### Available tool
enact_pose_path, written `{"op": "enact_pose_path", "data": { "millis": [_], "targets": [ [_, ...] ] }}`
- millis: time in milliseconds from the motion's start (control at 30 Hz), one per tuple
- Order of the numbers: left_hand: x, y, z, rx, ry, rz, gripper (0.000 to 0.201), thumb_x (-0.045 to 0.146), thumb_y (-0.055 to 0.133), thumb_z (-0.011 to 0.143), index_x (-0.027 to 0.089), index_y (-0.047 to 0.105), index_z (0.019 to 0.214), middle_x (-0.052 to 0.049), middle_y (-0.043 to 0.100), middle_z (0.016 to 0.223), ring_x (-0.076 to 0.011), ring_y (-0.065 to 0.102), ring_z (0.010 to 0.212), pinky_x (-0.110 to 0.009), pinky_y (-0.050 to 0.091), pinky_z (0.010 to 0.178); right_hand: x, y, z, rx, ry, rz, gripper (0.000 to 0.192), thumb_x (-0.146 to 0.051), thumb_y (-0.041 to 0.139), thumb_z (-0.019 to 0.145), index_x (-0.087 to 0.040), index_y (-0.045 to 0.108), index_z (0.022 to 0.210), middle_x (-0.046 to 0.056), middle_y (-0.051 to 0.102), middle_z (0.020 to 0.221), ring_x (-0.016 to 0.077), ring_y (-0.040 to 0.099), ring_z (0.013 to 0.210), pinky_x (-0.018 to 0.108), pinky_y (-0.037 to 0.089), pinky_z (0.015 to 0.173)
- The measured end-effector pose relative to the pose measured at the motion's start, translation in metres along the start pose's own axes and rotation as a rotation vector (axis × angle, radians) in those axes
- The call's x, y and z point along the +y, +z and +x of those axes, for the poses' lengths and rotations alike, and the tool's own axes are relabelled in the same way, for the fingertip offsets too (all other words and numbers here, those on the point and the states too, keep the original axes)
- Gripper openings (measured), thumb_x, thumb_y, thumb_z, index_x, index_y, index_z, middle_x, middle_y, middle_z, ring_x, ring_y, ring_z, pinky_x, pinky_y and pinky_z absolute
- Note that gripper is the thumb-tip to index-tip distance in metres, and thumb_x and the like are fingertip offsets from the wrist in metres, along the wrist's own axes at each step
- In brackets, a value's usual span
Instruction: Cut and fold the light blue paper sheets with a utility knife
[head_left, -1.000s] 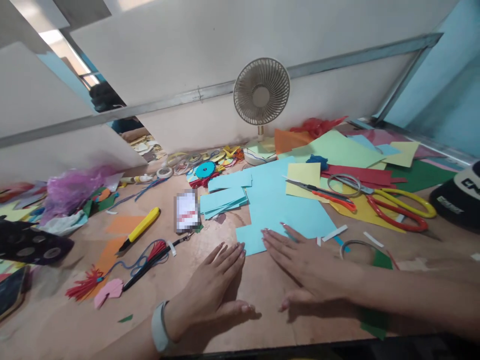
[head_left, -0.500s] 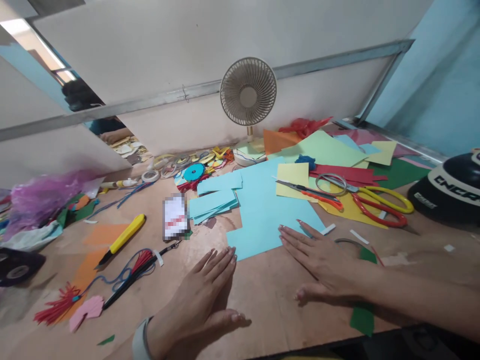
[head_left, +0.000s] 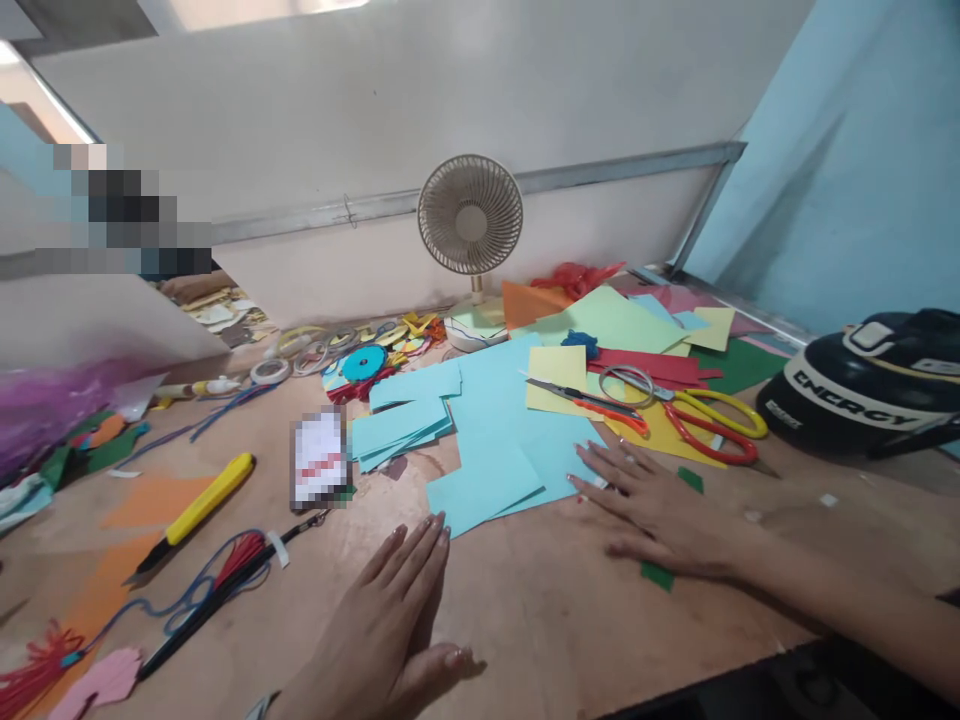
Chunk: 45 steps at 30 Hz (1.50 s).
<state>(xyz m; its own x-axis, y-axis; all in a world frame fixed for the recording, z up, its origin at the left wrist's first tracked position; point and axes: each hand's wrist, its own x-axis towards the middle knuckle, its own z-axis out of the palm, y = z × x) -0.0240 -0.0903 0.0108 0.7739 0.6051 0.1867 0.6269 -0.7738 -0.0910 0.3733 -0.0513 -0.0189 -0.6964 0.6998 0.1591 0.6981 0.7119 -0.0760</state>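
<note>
My left hand (head_left: 390, 610) lies palm down on the wooden table, fingers stretched and thumb apart, with its fingertips at the near corner of the light blue paper (head_left: 487, 480). My right hand (head_left: 664, 515) is also flat, fingers spread, at the right edge of that paper. Neither hand grips anything. Small white scraps show at the right fingertips, and green paper scraps (head_left: 658, 576) lie partly under this hand. Beyond it are an orange cutter (head_left: 611, 409) on yellow paper (head_left: 556, 368) and scissors (head_left: 716, 425) with red and yellow handles.
Cut blue strips (head_left: 401, 432) lie left of the sheet. A yellow cutter (head_left: 210, 500) and a black pen (head_left: 202, 600) are farther left. A small fan (head_left: 470, 225) stands at the back, and a black bottle (head_left: 847, 390) lies at the right.
My right hand has moved right over the small scraps, with its fingers more spread. My left hand stays flat by the paper. An overlapping edge now shows on the blue sheet; the view has shifted.
</note>
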Motion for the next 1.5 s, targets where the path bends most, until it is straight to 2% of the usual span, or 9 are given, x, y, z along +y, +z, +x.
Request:
{"op": "enact_pose_path", "data": {
  "millis": [133,233,333,467,700,933,1167,1333,1500],
  "targets": [
    [0.004,-0.007,-0.005,0.021,-0.042,-0.020,0.100,0.074,0.049,0.088,0.018,0.010,0.161,-0.012,0.044,0.151,-0.0309,0.051,0.134,-0.040,0.040,0.111,0.036,0.000,0.013,0.210,0.130,-0.155,0.049,-0.041,0.045,0.099,-0.024,0.050,0.145,0.015,0.042,0.155,0.0345,0.035,0.144,0.063,0.027,0.112],
    [0.004,-0.011,-0.011,-0.017,-0.101,-0.020,0.092,0.071,0.050,0.090,0.022,0.015,0.160,-0.010,0.044,0.152,-0.0308,0.050,0.135,-0.040,0.038,0.113,0.056,-0.009,0.026,0.267,0.236,-0.147,0.046,-0.036,0.041,0.099,-0.021,0.056,0.139,0.015,0.052,0.147,0.0345,0.044,0.137,0.061,0.031,0.111],
    [0.000,-0.015,-0.006,-0.002,-0.134,-0.018,0.073,0.061,0.047,0.097,0.023,0.029,0.156,-0.010,0.049,0.149,-0.0311,0.051,0.134,-0.044,0.038,0.112,0.071,-0.019,0.048,0.196,0.383,-0.092,0.047,-0.039,0.043,0.094,-0.016,0.063,0.129,0.018,0.065,0.128,0.0353,0.056,0.122,0.054,0.043,0.101],
    [-0.014,-0.017,0.027,-0.024,-0.283,-0.123,0.054,0.051,0.049,0.099,0.015,0.051,0.138,-0.015,0.058,0.136,-0.0309,0.058,0.120,-0.045,0.048,0.100,0.079,-0.025,0.079,0.033,0.471,-0.081,0.048,-0.034,0.049,0.084,-0.011,0.065,0.123,0.020,0.066,0.117,0.0358,0.060,0.112,0.048,0.048,0.092],
    [-0.030,0.003,0.082,0.083,-0.325,-0.361,0.072,0.074,0.064,0.079,0.018,0.059,0.124,-0.014,0.058,0.127,-0.0324,0.055,0.115,-0.048,0.047,0.096,0.081,-0.023,0.098,0.016,0.584,-0.072,0.063,-0.030,0.056,0.075,-0.009,0.056,0.134,0.022,0.061,0.121,0.0360,0.059,0.111,0.042,0.049,0.087],
    [-0.032,0.029,0.083,0.139,-0.324,-0.368,0.073,0.079,0.061,0.075,0.018,0.056,0.114,-0.013,0.057,0.117,-0.0326,0.054,0.109,-0.049,0.046,0.093,0.083,-0.023,0.096,0.018,0.555,-0.068,0.039,-0.026,0.053,0.074,-0.015,0.067,0.108,0.017,0.065,0.106,0.0330,0.061,0.100,0.041,0.049,0.079],
    [-0.034,0.033,0.084,0.180,-0.343,-0.457,0.073,0.074,0.071,0.070,0.019,0.050,0.111,-0.013,0.055,0.115,-0.0323,0.053,0.110,-0.048,0.047,0.092,0.085,-0.025,0.096,-0.003,0.556,-0.055,0.046,-0.027,0.052,0.071,-0.014,0.065,0.113,0.017,0.066,0.107,0.0381,0.057,0.108,0.049,0.044,0.085],
    [-0.034,0.036,0.082,0.264,-0.305,-0.432,0.070,0.073,0.071,0.070,0.020,0.049,0.109,-0.014,0.056,0.117,-0.0331,0.056,0.111,-0.049,0.049,0.090,0.086,-0.026,0.093,-0.010,0.523,-0.009,0.054,-0.024,0.052,0.074,-0.006,0.059,0.125,0.022,0.061,0.114,0.0348,0.055,0.111,0.043,0.043,0.092],
    [-0.032,0.038,0.077,0.287,-0.328,-0.349,0.064,0.071,0.074,0.071,0.019,0.051,0.099,-0.008,0.063,0.091,-0.0264,0.063,0.083,-0.040,0.053,0.070,0.090,-0.030,0.090,-0.043,0.521,0.019,0.041,-0.028,0.055,0.072,-0.011,0.065,0.108,0.018,0.062,0.101,0.0367,0.056,0.105,0.043,0.046,0.085]
  ]
}}
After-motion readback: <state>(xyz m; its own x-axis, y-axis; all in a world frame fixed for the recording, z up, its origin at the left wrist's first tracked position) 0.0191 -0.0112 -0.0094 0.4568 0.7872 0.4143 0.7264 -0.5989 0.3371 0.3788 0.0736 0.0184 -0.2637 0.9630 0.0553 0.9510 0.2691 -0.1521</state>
